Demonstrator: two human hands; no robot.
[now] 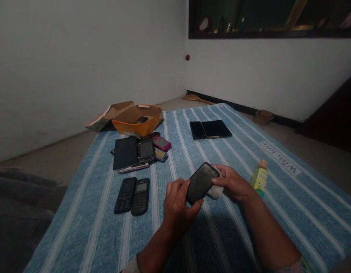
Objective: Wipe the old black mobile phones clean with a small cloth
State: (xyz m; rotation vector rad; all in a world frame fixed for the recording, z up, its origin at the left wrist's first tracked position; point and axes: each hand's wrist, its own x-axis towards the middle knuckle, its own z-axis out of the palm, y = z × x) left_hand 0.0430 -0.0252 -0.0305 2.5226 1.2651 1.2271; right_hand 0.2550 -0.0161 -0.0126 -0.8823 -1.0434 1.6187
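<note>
A dark smartphone (202, 184) is held tilted above the striped cloth, its face toward me. My left hand (178, 203) is closed around its left and lower edge, with the thumb along the bottom. My right hand (230, 182) grips a crumpled white cloth (216, 189) behind the phone's right side, thumb on the phone's edge. To the left lie two black keypad phones (125, 195) side by side. A yellow-green bottle (260, 180) with a peach cap lies beyond my right wrist.
Further left is a pile with a black flat case (125, 153), a dark touchscreen phone (146, 150) and a pink phone (161, 142). Behind it stands an open orange cardboard box (137, 127). Dark phones or tablets (216, 129) lie at the far middle of the blue striped cloth (90, 197).
</note>
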